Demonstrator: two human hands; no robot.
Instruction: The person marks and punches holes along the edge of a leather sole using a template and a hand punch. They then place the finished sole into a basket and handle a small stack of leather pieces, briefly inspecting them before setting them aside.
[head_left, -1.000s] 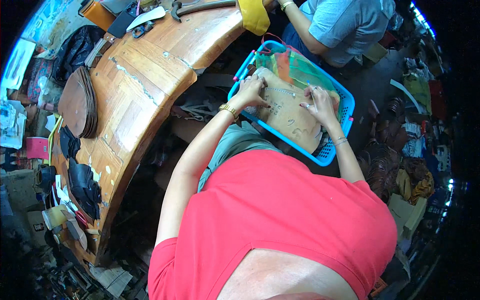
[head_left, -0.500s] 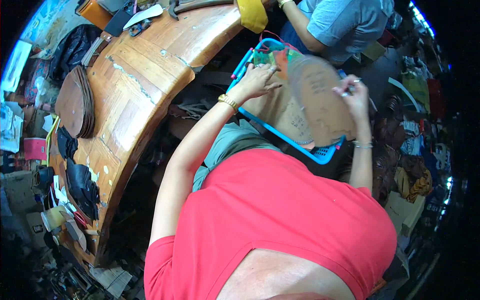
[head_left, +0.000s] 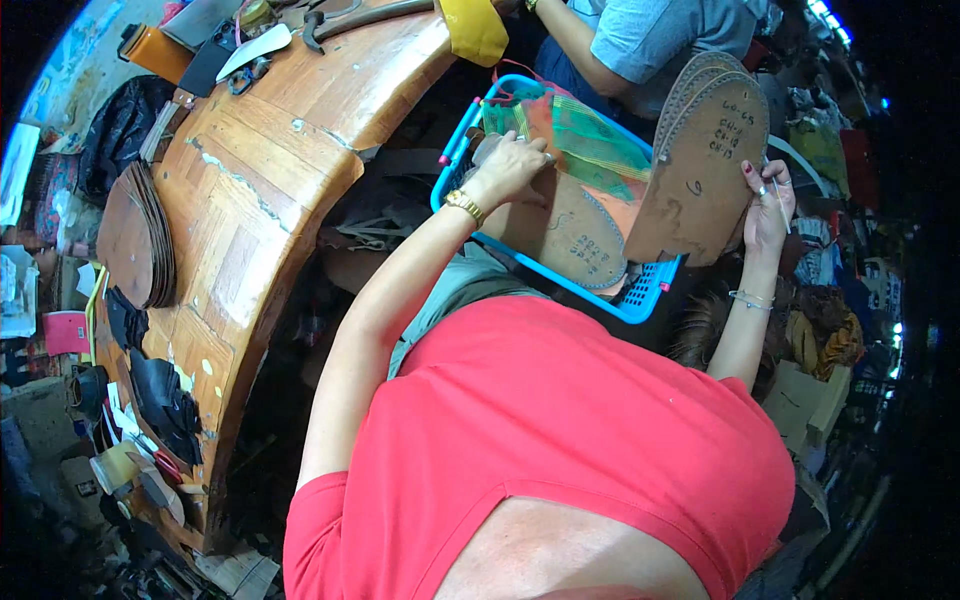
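My right hand (head_left: pixel 768 205) grips the edge of a few overlapping brown board patterns (head_left: pixel 705 190), raised and tilted over the right end of a blue plastic basket (head_left: pixel 545 262). They have rounded tops, notched edges and handwritten marks. A thin pale stick (head_left: pixel 783 208) also shows between that hand's fingers. My left hand (head_left: pixel 508 172) lies over the basket's left part, its fingers bent slightly over and thumb apart, on another brown board (head_left: pixel 535 232). Inside the basket are a similar notched pattern (head_left: pixel 585 245) and green and orange mesh cloth (head_left: pixel 590 145).
A worn wooden table (head_left: pixel 250 200) curves along the left, with a stack of round-ended brown pieces (head_left: pixel 135 235), black scraps (head_left: pixel 165 395) and an orange bottle (head_left: pixel 155 52). A yellow cloth (head_left: pixel 475 30) hangs off its far end. Another person (head_left: pixel 670 40) sits beyond the basket.
My right hand has swung up and to the right with the board patterns, uncovering the mesh cloth in the basket. My left hand has stayed over the basket's left part.
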